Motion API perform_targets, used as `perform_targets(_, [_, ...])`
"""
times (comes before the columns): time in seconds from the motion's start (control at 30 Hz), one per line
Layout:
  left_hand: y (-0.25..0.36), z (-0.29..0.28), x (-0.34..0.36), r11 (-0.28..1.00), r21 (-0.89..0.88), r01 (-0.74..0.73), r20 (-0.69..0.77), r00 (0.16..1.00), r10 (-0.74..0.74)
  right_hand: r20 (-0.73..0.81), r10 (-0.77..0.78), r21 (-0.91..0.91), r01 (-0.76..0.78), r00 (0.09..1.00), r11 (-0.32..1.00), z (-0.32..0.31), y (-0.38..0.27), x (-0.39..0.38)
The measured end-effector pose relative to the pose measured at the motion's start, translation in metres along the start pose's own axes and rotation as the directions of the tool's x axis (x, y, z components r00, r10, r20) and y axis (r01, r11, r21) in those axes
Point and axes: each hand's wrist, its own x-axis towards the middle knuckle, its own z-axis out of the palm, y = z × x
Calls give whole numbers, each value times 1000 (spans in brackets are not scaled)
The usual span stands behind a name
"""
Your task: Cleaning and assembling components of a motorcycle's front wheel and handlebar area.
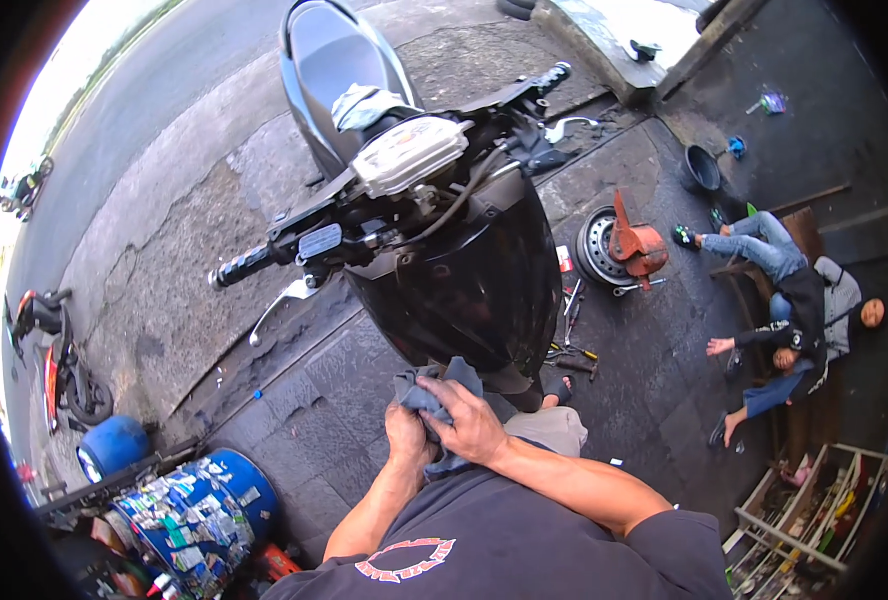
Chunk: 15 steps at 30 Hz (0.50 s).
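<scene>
Rag (434, 392), grey, bunched between both hands just near of the scooter (444, 250) front. Right hand (472, 420) lies over the rag, fingers curled and gripping it. Left hand (409, 437) is under and behind the right, closed on the same rag; its fingers are mostly covered. The rag's upper edge touches or nearly touches the black front panel (474, 290); contact cannot be told.

Scooter stands straight ahead and blocks the ground beyond it. Handlebar (294, 245) runs from a left grip near to a right grip far. Pale instrument cluster (409, 152) sits at centre; a light cloth (364, 100) lies on the seat behind it.

Right of the scooter: a wheel rim (596, 245) with an orange-red tool (636, 245) on it, and loose hand tools (572, 340) on the dark paving. Further right, two people (804, 310) sit or lie close together on the ground, well apart from the hands.

Near left: blue drum (239, 495) filled with crushed packaging, a smaller blue container (112, 445) beside it. Far left: a parked motorbike (59, 360), cut off by the rim. Near right: a rack (814, 520), contents too small to make out.

The person's foot (556, 390) shows partly below the scooter. Lower scooter body is hidden by the panel.
</scene>
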Motion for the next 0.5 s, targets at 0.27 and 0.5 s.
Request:
perform_targets(0.27, [32,13,-3,856,498,-141,107,989,100,-324,73,140,-29,943,990,-55,-17,18])
perform_targets(0.5, [20,11,-3,748,656,-97,154,988,-7,-698,-20,-174,-143,715,974,-116,60,87])
